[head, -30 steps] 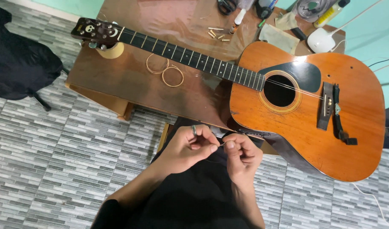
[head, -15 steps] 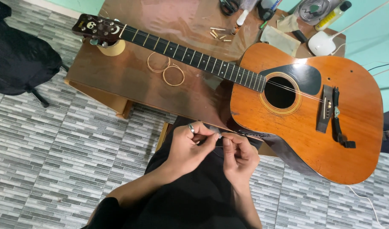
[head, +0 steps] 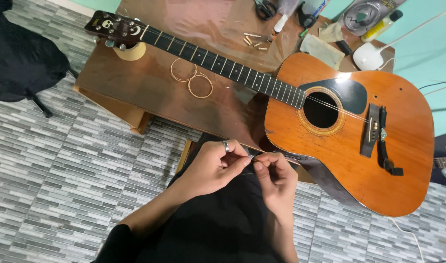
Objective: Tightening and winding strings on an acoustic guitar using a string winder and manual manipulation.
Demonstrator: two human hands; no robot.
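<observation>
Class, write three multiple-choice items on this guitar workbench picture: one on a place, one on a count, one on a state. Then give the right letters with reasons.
1. Where does the headstock of the acoustic guitar rest?
A. on a roll of tape
B. on the floor
C. on the person's lap

2. How many coiled strings lie on the wooden table beside the neck?
A. none
B. two
C. five

3. What are the left hand and right hand doing?
A. lying flat on the table
B. strumming the guitar
C. pinching a thin wire between their fingers

Answers: 1 A, the tape roll sits right under the headstock. 2 B, two overlapping rings show on the tabletop. 3 C, both hands meet over the lap, fingertips closed on a fine wire.
</observation>
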